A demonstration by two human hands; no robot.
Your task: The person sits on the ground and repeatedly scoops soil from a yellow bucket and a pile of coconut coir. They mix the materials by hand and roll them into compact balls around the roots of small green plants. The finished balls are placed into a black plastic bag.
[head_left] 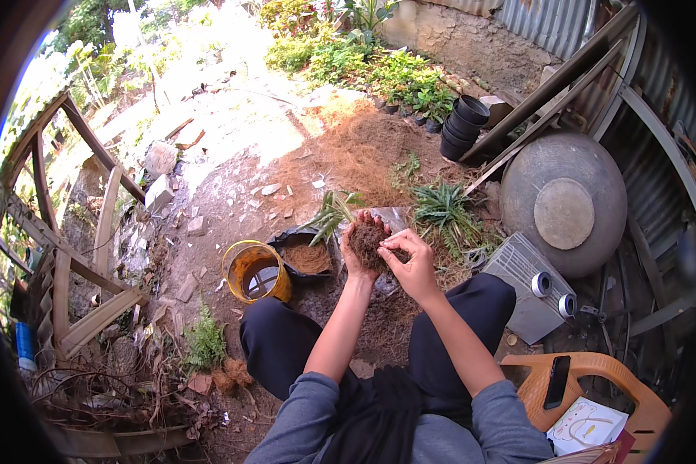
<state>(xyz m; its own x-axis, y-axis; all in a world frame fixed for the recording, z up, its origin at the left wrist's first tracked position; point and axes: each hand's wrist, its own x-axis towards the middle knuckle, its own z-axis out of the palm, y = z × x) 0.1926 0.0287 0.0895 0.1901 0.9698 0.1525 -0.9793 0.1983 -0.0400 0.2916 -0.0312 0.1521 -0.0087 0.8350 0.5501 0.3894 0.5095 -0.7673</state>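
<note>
In front of my knees, my left hand (357, 249) cups a brown root ball (370, 244) of soil and fibre from below and the side. A small plant (334, 216) with long green leaves sticks out past the left hand's fingers, toward the left; it seems to grow from that root ball. My right hand (411, 261) pinches at the right side of the root ball with thumb and fingertips. Left of the hands, a black bag (326, 272) holds brown fibre (306, 258). Beside it stands a yellow bucket (284, 288) with dark liquid inside.
Cut green plants (443, 207) lie to the right of the hands. Stacked black pots (464, 127) stand farther back, near a large round grey basin (532, 166). At right are a wire cage (510, 267) and an orange chair (537, 371) carrying a phone (556, 383). Wooden frames (104, 224) lean at left.
</note>
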